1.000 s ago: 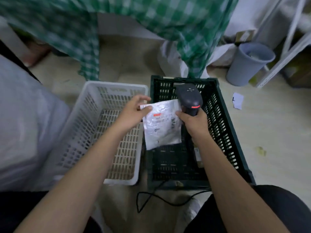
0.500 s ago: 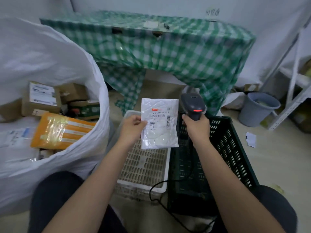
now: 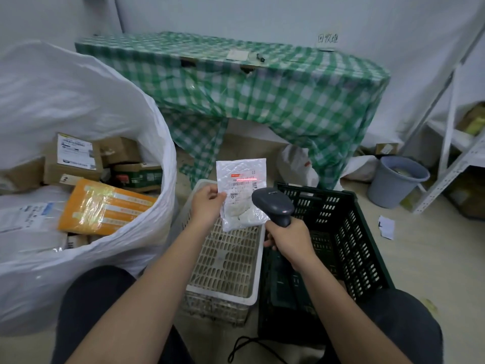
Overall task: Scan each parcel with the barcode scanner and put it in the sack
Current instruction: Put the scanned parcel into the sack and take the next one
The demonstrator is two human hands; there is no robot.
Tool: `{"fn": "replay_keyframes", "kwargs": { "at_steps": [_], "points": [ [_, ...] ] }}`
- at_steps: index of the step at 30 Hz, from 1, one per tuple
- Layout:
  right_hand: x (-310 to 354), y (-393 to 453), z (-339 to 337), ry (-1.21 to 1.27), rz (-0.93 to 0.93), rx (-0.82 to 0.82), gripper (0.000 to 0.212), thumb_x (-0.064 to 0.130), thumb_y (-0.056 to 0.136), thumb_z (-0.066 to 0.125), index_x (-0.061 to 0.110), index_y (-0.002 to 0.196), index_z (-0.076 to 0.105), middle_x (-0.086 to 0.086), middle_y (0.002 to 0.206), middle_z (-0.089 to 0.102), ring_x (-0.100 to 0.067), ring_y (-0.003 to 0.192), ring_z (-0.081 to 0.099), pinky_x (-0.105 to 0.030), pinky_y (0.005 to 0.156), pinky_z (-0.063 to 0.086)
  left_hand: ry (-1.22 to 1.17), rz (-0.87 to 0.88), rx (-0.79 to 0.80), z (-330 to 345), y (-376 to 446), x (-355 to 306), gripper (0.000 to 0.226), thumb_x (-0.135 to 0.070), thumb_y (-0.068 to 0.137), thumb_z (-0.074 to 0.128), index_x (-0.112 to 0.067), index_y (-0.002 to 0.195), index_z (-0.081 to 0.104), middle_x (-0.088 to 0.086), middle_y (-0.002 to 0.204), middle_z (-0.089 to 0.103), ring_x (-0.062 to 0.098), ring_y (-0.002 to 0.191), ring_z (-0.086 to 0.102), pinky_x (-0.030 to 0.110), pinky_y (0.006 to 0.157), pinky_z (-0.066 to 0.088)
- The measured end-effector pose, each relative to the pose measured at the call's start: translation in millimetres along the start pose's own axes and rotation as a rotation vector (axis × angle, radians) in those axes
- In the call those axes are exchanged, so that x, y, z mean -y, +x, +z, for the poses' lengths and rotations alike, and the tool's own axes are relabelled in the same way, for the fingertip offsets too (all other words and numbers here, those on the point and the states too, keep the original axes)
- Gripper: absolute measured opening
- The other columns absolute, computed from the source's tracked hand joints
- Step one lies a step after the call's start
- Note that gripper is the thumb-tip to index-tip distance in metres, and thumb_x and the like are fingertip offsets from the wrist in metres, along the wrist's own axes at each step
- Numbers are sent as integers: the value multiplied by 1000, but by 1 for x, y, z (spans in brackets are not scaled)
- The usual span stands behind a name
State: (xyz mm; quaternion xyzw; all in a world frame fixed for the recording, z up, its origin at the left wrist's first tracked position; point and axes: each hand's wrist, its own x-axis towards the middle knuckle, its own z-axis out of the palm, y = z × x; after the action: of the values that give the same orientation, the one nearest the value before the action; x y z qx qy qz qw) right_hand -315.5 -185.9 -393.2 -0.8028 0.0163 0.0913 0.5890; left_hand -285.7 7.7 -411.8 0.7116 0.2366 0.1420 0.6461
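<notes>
Held up a white plastic parcel [image 3: 241,191] in the left hand [image 3: 207,204], pinched at its left edge between thumb and fingers, label facing back toward the camera. Gripped the handle of a dark grey barcode scanner [image 3: 273,206] in the right hand [image 3: 291,240], fingers curled round it, head of the scanner just below and in front of the parcel's right side. Showed a red scan line [image 3: 245,179] across the printed barcode near the top of the label. Hung above a white slotted basket [image 3: 225,261] on the floor, with a dark green crate [image 3: 341,240] touching it on the right. Stood to the left a big white sack [image 3: 112,122], mouth open, holding brown cardboard boxes [image 3: 76,158], an orange packet [image 3: 102,206] and other wrapped parcels. Stretched behind all this a desk [image 3: 262,88] draped in green checked cloth, against a pale wall. Sat at the right a grey bucket [image 3: 396,179] beside a white metal shelf [image 3: 456,158], with a scrap of white paper [image 3: 386,227] on the floor nearby. Trailed a black cable [image 3: 246,348] across the floor in front of the crate, between dark-clothed knees at the bottom of the view.
</notes>
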Motion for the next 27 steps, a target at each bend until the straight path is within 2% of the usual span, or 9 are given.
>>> {"fn": "replay_keyframes", "kwargs": {
  "at_steps": [7,14,18,23,25,27],
  "points": [
    [2,-1,-3,-47,-6,43,12,11,82,61,5,73,55,-13,63,53,-18,52,69,-27,53,41,-3,4,-2,2,-1,4,14,-13,89,65,-21,78,60,8,96,70,28,93,67,53,87,54],
    [0,-3,-4,-63,1,72,12,11,82,60,6,73,55,-14,64,51,-16,50,68,-31,56,37,0,3,12,3,-4,-2,11,-16,91,62,-23,83,60,0,97,69,23,93,67,50,87,55],
    [1,-3,-4,-58,-2,74,13,11,82,60,6,72,55,-12,63,53,-15,49,67,-31,56,38,-3,12,21,3,-6,-4,10,-15,91,62,-22,84,60,1,96,69,22,92,67,50,86,55],
    [4,-2,-5,-9,-14,49,14,9,82,60,7,69,55,-8,61,56,-16,53,66,-22,48,42,-23,18,17,2,-10,-9,10,-14,91,62,-21,85,61,1,96,70,22,91,68,50,86,55],
    [4,-2,-5,20,-20,30,10,8,80,61,4,72,57,-12,63,60,-12,50,63,-21,46,41,-42,28,13,0,-14,-12,10,-13,91,62,-21,85,61,1,96,70,23,91,68,51,86,55],
    [7,-4,-6,53,-35,-11,12,9,80,63,-2,77,61,-20,67,64,-9,47,59,-25,50,42,-55,58,13,-3,-21,-20,10,-13,91,62,-22,85,60,0,95,69,23,91,68,51,87,55]
  ]
}}
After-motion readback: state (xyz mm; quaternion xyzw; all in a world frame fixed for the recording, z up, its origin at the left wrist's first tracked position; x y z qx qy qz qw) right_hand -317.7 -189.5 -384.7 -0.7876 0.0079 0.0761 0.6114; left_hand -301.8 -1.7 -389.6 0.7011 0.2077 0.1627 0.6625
